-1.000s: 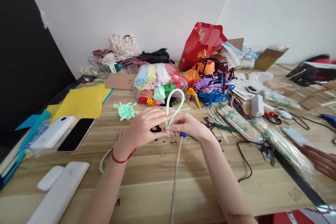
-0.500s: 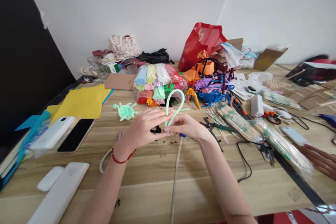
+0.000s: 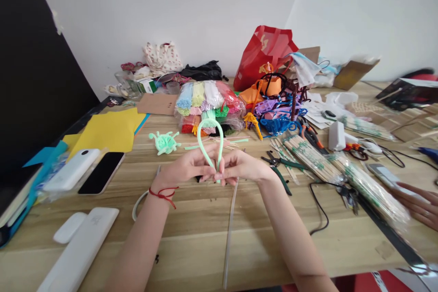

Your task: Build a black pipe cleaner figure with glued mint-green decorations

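A light green pipe cleaner, bent into an upright teardrop loop, stands between my two hands above the table. My left hand pinches its lower end from the left, and a red string bracelet circles that wrist. From the right, my right hand grips the same crossing point, fingertips touching those of the left. A curly green pipe-cleaner piece lies to the left beyond my hands. Straight green pipe cleaners rest behind my fingers. Below my right hand a thin clear rod runs toward the table's front edge.
Bundled colored pipe cleaners lie in plastic at the back, beside a red bag. Pliers and packed wooden sticks are on the right. A black phone lies left. Another person's hand rests at far right.
The loop has turned to face me more squarely and shifted left. My left fingers have curled down to its lower ends, where both hands now meet.
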A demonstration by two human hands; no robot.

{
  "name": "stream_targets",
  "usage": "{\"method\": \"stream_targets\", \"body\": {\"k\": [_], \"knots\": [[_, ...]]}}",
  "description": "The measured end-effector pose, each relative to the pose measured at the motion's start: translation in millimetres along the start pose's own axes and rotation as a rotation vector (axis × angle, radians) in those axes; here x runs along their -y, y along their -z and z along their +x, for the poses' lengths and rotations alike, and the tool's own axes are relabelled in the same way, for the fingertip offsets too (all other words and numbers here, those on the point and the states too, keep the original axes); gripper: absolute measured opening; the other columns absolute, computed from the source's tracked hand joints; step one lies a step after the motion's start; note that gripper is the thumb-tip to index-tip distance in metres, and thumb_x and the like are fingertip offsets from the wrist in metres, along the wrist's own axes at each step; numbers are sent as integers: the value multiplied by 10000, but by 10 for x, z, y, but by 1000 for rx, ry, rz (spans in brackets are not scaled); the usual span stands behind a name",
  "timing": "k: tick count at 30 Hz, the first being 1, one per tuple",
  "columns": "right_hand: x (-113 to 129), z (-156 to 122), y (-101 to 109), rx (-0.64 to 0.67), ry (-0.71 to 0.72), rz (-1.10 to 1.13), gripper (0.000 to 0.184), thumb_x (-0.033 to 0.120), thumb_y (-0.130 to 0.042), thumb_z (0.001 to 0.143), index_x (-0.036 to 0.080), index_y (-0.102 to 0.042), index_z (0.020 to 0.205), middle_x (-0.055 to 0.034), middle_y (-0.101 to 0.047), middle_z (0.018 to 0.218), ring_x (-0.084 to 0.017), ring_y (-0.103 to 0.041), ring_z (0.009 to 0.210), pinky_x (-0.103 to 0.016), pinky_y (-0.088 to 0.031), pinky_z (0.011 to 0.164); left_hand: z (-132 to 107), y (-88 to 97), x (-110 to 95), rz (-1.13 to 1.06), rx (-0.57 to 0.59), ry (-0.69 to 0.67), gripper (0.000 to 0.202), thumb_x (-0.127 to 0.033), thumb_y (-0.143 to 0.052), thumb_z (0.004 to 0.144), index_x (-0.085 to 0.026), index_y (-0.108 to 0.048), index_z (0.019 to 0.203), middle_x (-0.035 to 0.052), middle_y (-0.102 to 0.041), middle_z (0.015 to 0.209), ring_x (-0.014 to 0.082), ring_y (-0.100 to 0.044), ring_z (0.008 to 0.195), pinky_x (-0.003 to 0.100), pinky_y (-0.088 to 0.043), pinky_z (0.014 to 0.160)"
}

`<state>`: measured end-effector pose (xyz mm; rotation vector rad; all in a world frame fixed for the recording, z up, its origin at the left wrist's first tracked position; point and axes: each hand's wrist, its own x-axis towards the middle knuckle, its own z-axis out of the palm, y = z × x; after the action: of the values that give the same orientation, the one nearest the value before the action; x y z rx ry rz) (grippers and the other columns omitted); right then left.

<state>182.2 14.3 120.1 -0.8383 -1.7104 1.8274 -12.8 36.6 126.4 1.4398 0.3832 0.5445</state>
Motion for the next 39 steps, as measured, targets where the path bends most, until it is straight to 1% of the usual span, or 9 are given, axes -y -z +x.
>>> {"method": "stream_targets", "body": {"k": [3,6,13,17,21,23,26,30,39], "knots": [[-47,36,-36,140,11,20,341,444,-720,744,115,-674,823,-52,-706,780,-50,-551,485,-159,-415,426,-56,43,-48,24,33,108,563,-331,-715,766,-184,-534,1279,42,-680,810,112,-637,571,206,-504,515],[-87,59,-75,247,-22,-18,336,424,-711,763,111,-665,875,-13,-671,661,-57,-564,475,-152,-415,432,-114,103,-103,52,32,166,381,-315,-749,728,-143,-652,1053,29,-681,720,136,-664,586,237,-542,554],[-111,51,-68,385,-204,-137,340,443,-703,763,108,-644,762,10,-624,572,-84,-603,516,-181,-481,506,-280,319,-237,153,-213,178,310,-300,-781,686,-109,-681,909,41,-703,657,152,-673,565,267,-579,570],[-154,40,-3,304,-246,-240,320,424,-693,772,116,-633,713,12,-618,551,-88,-594,489,-184,-468,479,-315,376,-254,203,-364,205,321,-299,-789,670,-115,-680,909,51,-716,660,162,-692,610,269,-594,614],[-161,1,90,127,-200,-321,302,408,-675,786,126,-628,691,10,-615,544,-100,-605,499,-188,-470,474,-182,319,-156,200,-484,111,434,-317,-769,689,-122,-635,1052,78,-732,824,121,-661,596,220,-560,549],[-137,-21,130,47,-171,-322,321,433,-670,786,126,-635,700,-3,-636,572,-103,-609,508,-196,-483,486,-77,265,-70,190,-418,98,550,-348,-766,683,-134,-586,1156,94,-714,945,101,-623,570,212,-529,494],[-101,-39,170,-13,-104,-296,365,481,-663,783,122,-653,715,-23,-670,622,-95,-604,505,-198,-487,493,62,169,56,302,-256,132,431,-364,-737,710,-144,-635,1066,45,-689,846,79,-559,537,212,-498,508],[-105,-36,209,19,-88,-247,387,499,-676,767,114,-660,739,-29,-681,633,-94,-610,494,-188,-470,470,137,60,135,425,-251,62,288,-398,-670,772,-150,-653,917,29,-640,822,85,-520,593,194,-443,514],[-193,22,247,103,-126,-234,381,482,-673,773,102,-660,737,-11,-649,594,-72,-560,472,-184,-444,463,104,39,198,445,-242,125,236,-418,-458,912,-186,-494,936,-62,-484,565,86,-464,501,206,-381,497]]}}
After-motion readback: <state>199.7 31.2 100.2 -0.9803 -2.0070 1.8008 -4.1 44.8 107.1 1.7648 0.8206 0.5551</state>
